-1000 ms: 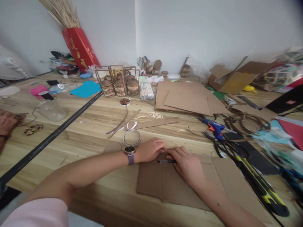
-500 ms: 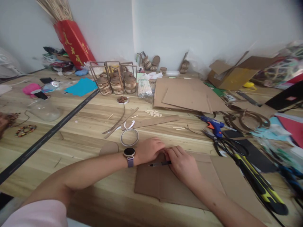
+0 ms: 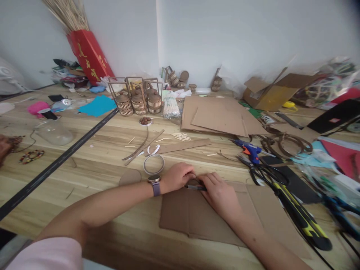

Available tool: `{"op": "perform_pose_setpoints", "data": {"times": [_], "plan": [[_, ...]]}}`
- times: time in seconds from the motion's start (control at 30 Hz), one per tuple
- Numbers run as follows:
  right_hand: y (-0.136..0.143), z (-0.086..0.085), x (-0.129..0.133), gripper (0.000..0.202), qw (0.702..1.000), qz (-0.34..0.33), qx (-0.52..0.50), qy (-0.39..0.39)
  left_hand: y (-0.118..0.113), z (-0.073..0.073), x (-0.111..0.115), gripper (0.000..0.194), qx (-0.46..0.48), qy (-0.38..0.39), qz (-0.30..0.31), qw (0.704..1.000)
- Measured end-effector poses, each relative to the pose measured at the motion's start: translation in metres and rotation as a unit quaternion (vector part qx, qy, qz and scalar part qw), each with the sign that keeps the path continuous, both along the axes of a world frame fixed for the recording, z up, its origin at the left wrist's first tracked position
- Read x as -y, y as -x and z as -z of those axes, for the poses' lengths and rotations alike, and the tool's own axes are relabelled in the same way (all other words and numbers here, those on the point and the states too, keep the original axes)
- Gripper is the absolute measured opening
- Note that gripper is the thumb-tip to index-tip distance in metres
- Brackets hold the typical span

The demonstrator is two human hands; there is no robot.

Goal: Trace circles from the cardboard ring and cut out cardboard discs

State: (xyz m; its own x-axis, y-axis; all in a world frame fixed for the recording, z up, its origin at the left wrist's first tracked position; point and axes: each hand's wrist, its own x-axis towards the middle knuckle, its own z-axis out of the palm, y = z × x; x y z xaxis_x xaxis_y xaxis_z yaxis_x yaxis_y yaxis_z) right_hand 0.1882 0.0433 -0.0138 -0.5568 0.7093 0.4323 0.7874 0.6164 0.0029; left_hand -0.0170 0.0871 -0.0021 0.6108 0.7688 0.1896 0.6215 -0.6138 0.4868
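Observation:
My right hand [image 3: 221,195] is closed around a black pen [image 3: 194,186], whose tip points left, just above a folded sheet of brown cardboard [image 3: 180,217]. Close beside it, my left hand [image 3: 177,177], with a watch [image 3: 154,179] on the wrist, has its fingers curled together at the cardboard's far edge. What those fingers pinch is hidden from view. Left of the hands lie a roll of tape [image 3: 153,164] and a round cardboard disc [image 3: 130,177].
A blue glue gun [image 3: 250,150], black scissors [image 3: 260,170] and a yellow-black utility knife [image 3: 303,217] lie at right. Small woven baskets [image 3: 140,103], a cardboard stack [image 3: 213,114] and an open box [image 3: 275,92] stand behind. Another person's hand [image 3: 5,146] shows at far left.
The pen has risen slightly and its tip is nearer my left hand. My left wrist has turned a little, and the two hands stay close together.

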Motion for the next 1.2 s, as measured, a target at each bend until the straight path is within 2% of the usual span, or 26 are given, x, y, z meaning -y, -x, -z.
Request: {"op": "perform_pose_setpoints", "data": {"times": [0.1,0.23,0.3,0.4,0.53,0.7,0.9,1.03,1.2], "plan": [[-0.021,-0.004,0.002,0.016,1.0,-0.005,0.005,0.015,0.0,-0.001,0.0,0.018,0.003,-0.007,0.001,1.0],[-0.039,-0.001,-0.003,0.016,0.999,-0.008,0.013,0.03,0.001,0.0,-0.001,0.014,-0.005,-0.032,0.03,0.999],[-0.04,0.002,-0.007,0.018,0.999,-0.01,0.018,0.035,0.002,0.001,-0.003,0.01,-0.018,-0.052,0.06,0.997],[-0.039,0.005,-0.011,0.021,0.999,-0.018,0.027,0.039,0.003,0.004,-0.006,0.013,-0.049,-0.089,0.113,0.988],[-0.037,0.003,-0.013,0.022,0.998,-0.031,0.041,0.039,0.0,0.008,-0.009,0.013,-0.093,-0.141,0.158,0.973],[-0.034,-0.005,-0.013,0.014,0.997,-0.047,0.049,0.032,-0.007,0.006,-0.005,0.023,-0.142,-0.202,0.174,0.953],[-0.029,-0.007,-0.011,0.003,0.996,-0.062,0.062,0.004,-0.013,0.002,0.001,0.022,-0.177,-0.239,0.178,0.938],[-0.025,-0.005,-0.009,0.017,0.994,-0.068,0.081,-0.026,-0.014,0.002,0.002,0.023,-0.185,-0.241,0.171,0.937],[-0.016,-0.008,-0.005,0.02,0.988,-0.07,0.126,-0.053,-0.015,0.006,0.001,0.025,-0.185,-0.231,0.156,0.942]]}}
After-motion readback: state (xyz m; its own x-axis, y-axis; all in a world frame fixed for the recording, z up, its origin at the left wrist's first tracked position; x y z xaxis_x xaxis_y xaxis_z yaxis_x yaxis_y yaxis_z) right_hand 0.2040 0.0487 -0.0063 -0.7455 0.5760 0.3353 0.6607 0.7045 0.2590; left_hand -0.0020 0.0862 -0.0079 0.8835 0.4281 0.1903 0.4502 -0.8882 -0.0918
